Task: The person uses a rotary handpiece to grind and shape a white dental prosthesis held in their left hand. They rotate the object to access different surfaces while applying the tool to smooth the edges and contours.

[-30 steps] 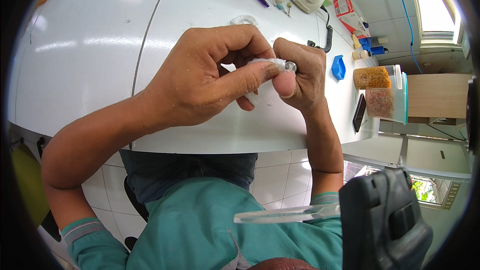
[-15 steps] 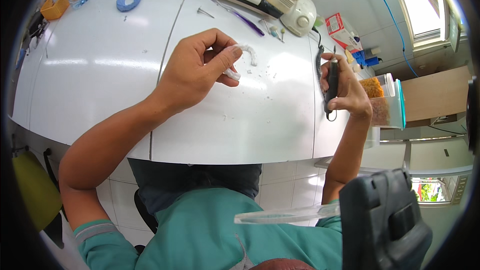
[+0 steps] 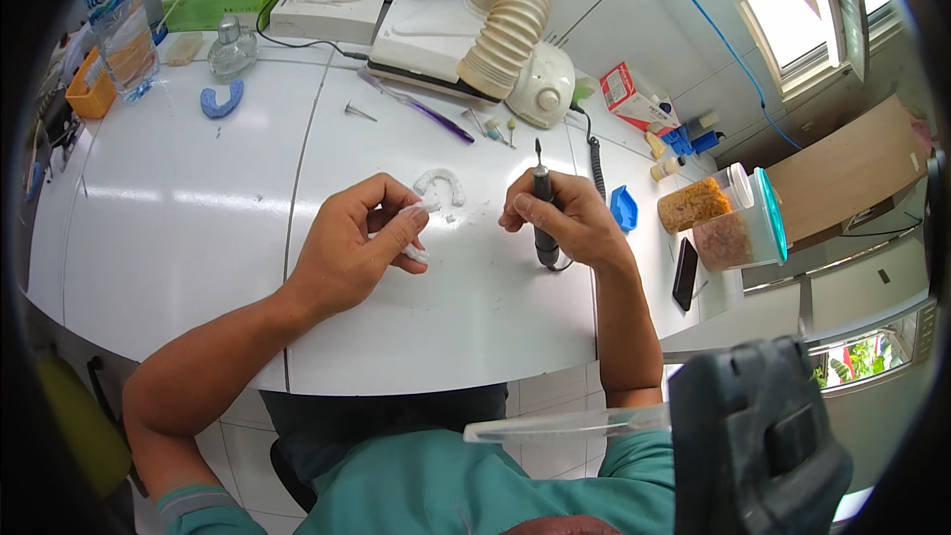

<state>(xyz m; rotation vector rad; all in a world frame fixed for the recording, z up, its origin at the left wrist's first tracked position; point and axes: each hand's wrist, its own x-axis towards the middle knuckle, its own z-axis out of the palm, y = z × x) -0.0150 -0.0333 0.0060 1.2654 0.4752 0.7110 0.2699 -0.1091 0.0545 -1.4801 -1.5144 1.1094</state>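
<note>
Centrally, a small white dental cast piece (image 3: 411,238) sits pinched in the left hand (image 3: 352,253), fingers curled shut around it, thumb and forefinger closed on its upper end. The hand rests low over the white worktable (image 3: 178,238). Just beyond the fingertips a second white arch-shaped cast (image 3: 441,183) lies flat on the table, with white crumbs scattered beside it.

Right hand (image 3: 565,223) is closed in a pen grip round a dark rotary handpiece (image 3: 542,213), held near upright, its thin bur pointing up and away from the person; a coiled dark cord runs off from it toward the back. The two hands are near each other, not touching.

Further out: a blue tray-shaped piece (image 3: 622,208) just right of the right hand; a purple-handled brush (image 3: 421,109) and loose burs behind; a ribbed beige suction hose (image 3: 510,20) over a white unit. At far left, a blue arch-shaped tray (image 3: 221,99), a glass bottle (image 3: 234,50), a plastic water bottle (image 3: 124,25). At right, two lidded jars (image 3: 728,218) and a dark phone (image 3: 686,272).
</note>
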